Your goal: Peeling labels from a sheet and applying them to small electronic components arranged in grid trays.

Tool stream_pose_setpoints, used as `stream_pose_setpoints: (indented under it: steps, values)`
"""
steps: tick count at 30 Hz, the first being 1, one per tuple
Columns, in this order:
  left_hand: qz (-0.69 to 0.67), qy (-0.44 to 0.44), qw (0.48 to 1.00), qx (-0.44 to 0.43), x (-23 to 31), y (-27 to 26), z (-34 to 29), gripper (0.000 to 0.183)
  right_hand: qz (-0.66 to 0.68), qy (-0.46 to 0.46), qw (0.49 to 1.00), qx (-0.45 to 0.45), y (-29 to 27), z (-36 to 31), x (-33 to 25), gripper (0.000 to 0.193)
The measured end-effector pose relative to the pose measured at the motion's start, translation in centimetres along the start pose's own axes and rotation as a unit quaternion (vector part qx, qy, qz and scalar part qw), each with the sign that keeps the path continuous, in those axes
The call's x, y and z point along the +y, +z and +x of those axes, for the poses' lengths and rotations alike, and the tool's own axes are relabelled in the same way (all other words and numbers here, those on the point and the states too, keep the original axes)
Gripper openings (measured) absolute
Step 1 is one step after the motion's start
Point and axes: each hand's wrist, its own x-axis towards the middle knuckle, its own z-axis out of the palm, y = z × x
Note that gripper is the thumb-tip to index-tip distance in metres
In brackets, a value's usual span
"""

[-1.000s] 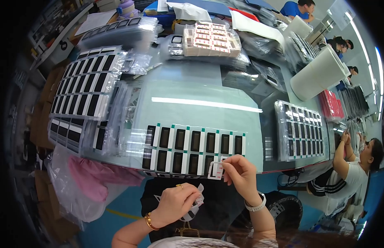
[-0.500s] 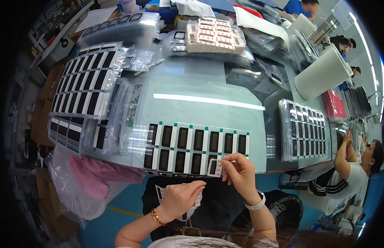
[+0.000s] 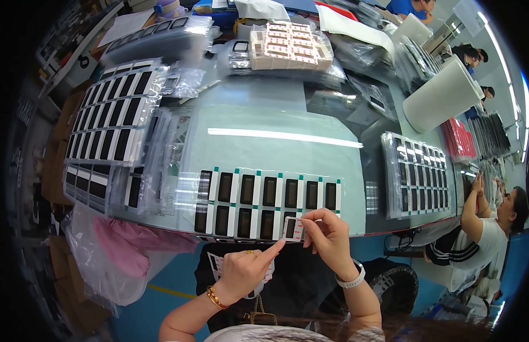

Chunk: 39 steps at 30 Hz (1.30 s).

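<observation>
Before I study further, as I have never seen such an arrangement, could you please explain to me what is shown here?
There is no machine: these are one person's bare hands. The view comes from the left of two fisheye cameras worn on the head, looking down, so straight edges bend near the rim.

On the tabletop, near the person, dark rectangular panels lie in two rows with white strips between. Stacked panel sheets stand left and right; farther back are a beige tray and a white roll.

The right hand pinches a small red-marked white frame. The left hand's index finger points at its lower corner; whether it touches is unclear.
</observation>
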Motion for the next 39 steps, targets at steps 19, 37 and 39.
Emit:
stream_pose_setpoints:
  steps: [19,37,39]
  values:
    - [0.024,0.044,0.999,0.023,-0.76,0.67,0.01,0.053,-0.025,-0.020,0.999,0.014,0.03,0.11,-0.09,0.006]
    - [0.023,0.053,0.998,0.012,-0.72,0.43,0.62,0.049,-0.031,-0.033,0.999,0.011,-0.01,0.11,0.18,0.006]
    - [0.018,0.054,0.998,0.009,-0.56,0.42,0.80,0.049,-0.033,-0.035,0.999,0.012,-0.15,0.08,0.08,0.006]
